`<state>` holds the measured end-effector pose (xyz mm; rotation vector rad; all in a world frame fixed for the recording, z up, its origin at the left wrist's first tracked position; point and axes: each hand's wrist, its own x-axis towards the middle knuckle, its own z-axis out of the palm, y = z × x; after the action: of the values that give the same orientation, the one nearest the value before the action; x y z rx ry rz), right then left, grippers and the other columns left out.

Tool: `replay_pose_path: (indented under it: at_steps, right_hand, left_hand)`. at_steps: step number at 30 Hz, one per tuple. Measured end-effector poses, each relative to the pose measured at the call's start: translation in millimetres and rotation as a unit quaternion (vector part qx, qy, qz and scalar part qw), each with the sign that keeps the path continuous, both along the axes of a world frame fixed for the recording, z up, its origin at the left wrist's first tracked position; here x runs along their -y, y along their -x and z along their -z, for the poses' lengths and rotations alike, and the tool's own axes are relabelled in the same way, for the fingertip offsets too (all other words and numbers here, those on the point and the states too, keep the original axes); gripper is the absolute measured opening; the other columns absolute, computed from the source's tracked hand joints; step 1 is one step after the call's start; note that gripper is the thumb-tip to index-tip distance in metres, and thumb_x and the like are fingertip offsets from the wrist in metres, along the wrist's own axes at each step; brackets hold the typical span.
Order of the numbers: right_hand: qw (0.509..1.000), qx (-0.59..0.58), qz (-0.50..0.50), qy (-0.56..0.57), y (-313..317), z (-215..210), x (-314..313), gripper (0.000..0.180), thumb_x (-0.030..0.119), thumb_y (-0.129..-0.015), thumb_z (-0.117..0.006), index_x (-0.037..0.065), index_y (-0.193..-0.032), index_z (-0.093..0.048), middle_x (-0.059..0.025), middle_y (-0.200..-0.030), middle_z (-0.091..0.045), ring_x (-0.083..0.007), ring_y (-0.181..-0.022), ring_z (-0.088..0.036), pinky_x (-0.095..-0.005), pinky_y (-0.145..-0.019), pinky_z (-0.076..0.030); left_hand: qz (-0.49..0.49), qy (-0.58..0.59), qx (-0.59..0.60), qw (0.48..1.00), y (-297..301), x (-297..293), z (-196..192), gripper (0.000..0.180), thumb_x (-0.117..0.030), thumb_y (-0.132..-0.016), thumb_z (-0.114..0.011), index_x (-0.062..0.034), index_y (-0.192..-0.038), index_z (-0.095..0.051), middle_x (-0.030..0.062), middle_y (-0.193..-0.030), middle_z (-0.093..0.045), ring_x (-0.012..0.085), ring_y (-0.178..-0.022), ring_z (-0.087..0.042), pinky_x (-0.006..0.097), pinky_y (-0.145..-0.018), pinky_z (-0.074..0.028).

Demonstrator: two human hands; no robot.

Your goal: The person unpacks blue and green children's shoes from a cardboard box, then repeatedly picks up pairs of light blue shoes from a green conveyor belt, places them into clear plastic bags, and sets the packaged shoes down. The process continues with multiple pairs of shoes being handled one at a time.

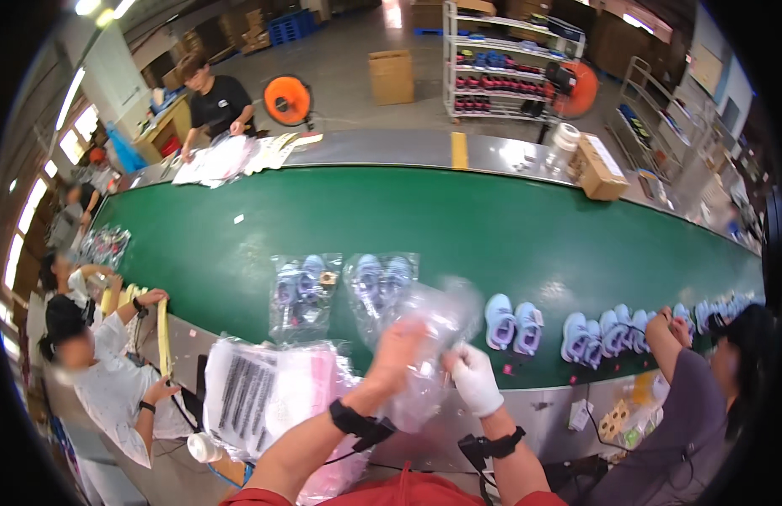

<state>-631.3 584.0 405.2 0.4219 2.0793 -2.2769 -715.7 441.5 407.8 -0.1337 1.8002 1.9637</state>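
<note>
A clear plastic bag, blurred by motion, hangs between my hands at the near edge of the green conveyor belt. My bare left hand grips its left side, fingers partly smeared. In a white glove, my right hand pinches its right edge. Just right of the bag lies a pair of light blue sneakers, unbagged. Beyond and left of my hands are two bagged pairs, a nearer bagged pair partly behind the bag and another bagged pair. A stack of printed plastic bags lies beside my left forearm.
More light blue sneakers line the belt's right side, by a person reaching in. A person in white works at left; another stands across the belt. A cardboard box sits on the far ledge. Orange fans stand beyond.
</note>
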Motion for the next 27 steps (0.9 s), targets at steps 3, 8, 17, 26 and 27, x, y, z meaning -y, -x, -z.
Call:
replay_pose_path:
  at_steps: [3,8,17,26,27]
  right_hand:
    - [0.967,-0.008,0.079,-0.244,-14,25,-58,0.015,0.009,-0.082,-0.054,0.002,-0.069,-0.050,-0.0083,-0.055,-0.051,-0.0165,-0.051,-0.054,-0.0325,-0.049,-0.043]
    - [0.820,-0.090,0.200,-0.528,-40,-36,-46,0.018,0.013,-0.071,-0.066,0.006,-0.082,-0.053,-0.0129,-0.081,-0.056,-0.0311,-0.080,-0.057,-0.0410,-0.070,-0.046]
    - [0.871,-0.201,-0.130,-0.428,-32,43,-26,0.020,0.019,-0.076,-0.061,0.006,-0.091,-0.059,-0.0130,-0.085,-0.059,-0.0293,-0.084,-0.059,-0.0399,-0.073,-0.047]
    - [0.836,-0.114,-0.170,-0.509,28,53,1,0.025,0.020,-0.079,-0.054,0.007,-0.097,-0.064,-0.0155,-0.095,-0.064,-0.0280,-0.087,-0.063,-0.0400,-0.073,-0.049]
    - [0.821,0.014,-0.279,-0.498,17,6,6,0.026,0.021,-0.080,-0.054,0.007,-0.099,-0.065,-0.0153,-0.095,-0.065,-0.0283,-0.086,-0.064,-0.0398,-0.072,-0.050]
  left_hand:
    - [-0.081,-0.223,0.012,0.971,18,22,-46,0.008,-0.013,-0.091,-0.055,-0.0054,-0.091,-0.058,-0.0011,-0.082,-0.057,0.0100,-0.075,-0.057,0.027,-0.064,-0.049]
    - [-0.085,0.030,-0.225,0.970,-8,-10,-25,0.022,-0.016,-0.092,-0.054,0.0022,-0.104,-0.057,-0.0004,-0.090,-0.059,0.0052,-0.077,-0.048,0.022,-0.067,-0.041]
    - [0.474,0.204,-0.427,0.743,-138,-38,-60,0.036,-0.005,-0.067,-0.054,-0.0103,-0.103,-0.057,0.0241,-0.071,-0.058,0.0450,-0.067,-0.056,0.049,-0.059,-0.047]
    - [0.065,0.245,-0.411,0.876,-11,-11,-55,0.012,0.004,-0.077,-0.053,0.0017,-0.087,-0.058,0.0082,-0.072,-0.057,0.0064,-0.072,-0.048,0.022,-0.066,-0.041]
    - [0.046,0.234,-0.394,0.887,-1,-1,-49,0.011,0.004,-0.078,-0.053,0.0017,-0.088,-0.058,0.0065,-0.073,-0.057,0.0067,-0.072,-0.048,0.023,-0.066,-0.041]
